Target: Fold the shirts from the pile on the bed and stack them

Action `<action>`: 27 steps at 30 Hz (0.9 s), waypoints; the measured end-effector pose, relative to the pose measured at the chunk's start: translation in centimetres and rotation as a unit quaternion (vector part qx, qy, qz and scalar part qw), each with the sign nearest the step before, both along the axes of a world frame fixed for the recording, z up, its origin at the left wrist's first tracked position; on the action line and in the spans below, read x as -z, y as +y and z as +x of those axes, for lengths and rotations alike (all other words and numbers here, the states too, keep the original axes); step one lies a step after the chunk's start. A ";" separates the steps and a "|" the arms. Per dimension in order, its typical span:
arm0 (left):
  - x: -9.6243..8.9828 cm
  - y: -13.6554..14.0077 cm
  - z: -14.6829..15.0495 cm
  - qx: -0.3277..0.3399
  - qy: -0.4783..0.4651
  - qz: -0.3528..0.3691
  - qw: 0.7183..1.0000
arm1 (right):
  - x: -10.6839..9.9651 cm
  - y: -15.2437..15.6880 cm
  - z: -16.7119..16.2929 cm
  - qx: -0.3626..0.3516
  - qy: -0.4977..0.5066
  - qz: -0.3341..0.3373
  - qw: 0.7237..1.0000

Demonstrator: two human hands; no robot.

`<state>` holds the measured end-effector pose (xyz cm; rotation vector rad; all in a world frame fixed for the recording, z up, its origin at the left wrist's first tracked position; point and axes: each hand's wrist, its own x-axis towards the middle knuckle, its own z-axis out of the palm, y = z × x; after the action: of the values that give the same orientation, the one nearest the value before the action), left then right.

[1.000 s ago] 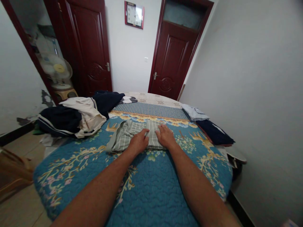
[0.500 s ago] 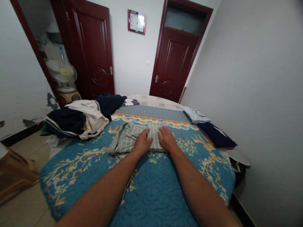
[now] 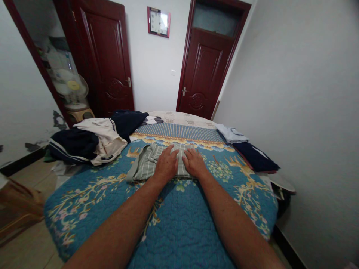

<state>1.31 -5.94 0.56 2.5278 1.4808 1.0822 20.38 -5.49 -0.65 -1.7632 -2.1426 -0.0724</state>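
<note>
A grey-green garment with white stripes (image 3: 146,164) lies partly folded on the blue quilted cover (image 3: 179,228). Its right part is a neat folded panel, while the left part spreads out loosely with a few creases. My left hand (image 3: 167,163) rests palm down on the middle of the cloth, fingers stretched forward. Just to the right, my right hand (image 3: 194,162) lies flat on the folded panel with its fingers extended. A narrow strip of striped cloth shows between the two hands. What lies beneath the palms is hidden.
At the left edge is a loose heap of navy and cream clothes (image 3: 109,140), with grey-and-white cloth pieces (image 3: 153,120) behind it. On the right lie a folded light-blue garment (image 3: 231,133) and a folded navy garment (image 3: 256,157). A wooden stool (image 3: 19,209) stands at lower left.
My left hand has turned and flattened, with its fingers now pointing further forward on the cloth. My right hand has shifted slightly left. The camera view has moved a little.
</note>
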 end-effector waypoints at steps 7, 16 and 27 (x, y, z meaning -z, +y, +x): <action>1.7 0.7 1.1 0.033 0.156 -0.076 0.984 | 0.4 0.8 0.1 0.015 0.008 -0.033 0.999; 1.3 0.0 0.9 0.002 0.190 -0.115 0.975 | -0.8 6.0 0.6 0.098 0.049 -0.129 0.985; 2.0 0.6 1.0 0.020 0.135 -0.116 0.984 | -0.1 9.1 0.4 0.111 0.077 -0.057 0.989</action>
<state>2.29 -5.38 -1.48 2.6005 1.5007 0.5382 20.79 3.61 -0.50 -1.9979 -1.8690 0.1272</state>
